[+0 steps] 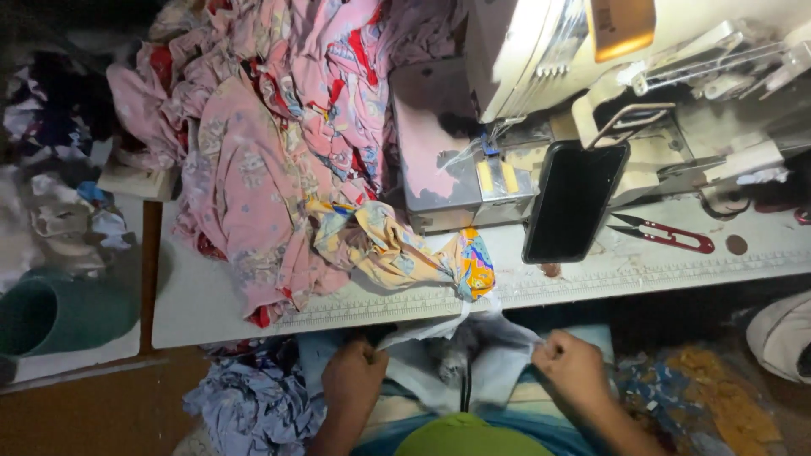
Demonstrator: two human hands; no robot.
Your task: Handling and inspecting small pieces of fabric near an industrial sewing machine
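Observation:
My left hand (353, 378) and my right hand (574, 365) are below the table's front edge, over my lap. Each grips one end of a pale bluish-white cloth (473, 350) stretched between them. A white strip runs from that cloth up to a yellow printed fabric (397, 249) that hangs over the white table (211, 295). A pile of pink patterned garments (279, 135) lies on the table behind the yellow piece. The sewing machine (541, 59) stands at the back right.
A black phone (573, 201) leans by the machine, with red thread snips (667, 234) to its right. A green bucket (51, 312) sits on the left. Fabric scraps (253, 405) lie on the floor at both sides of my lap.

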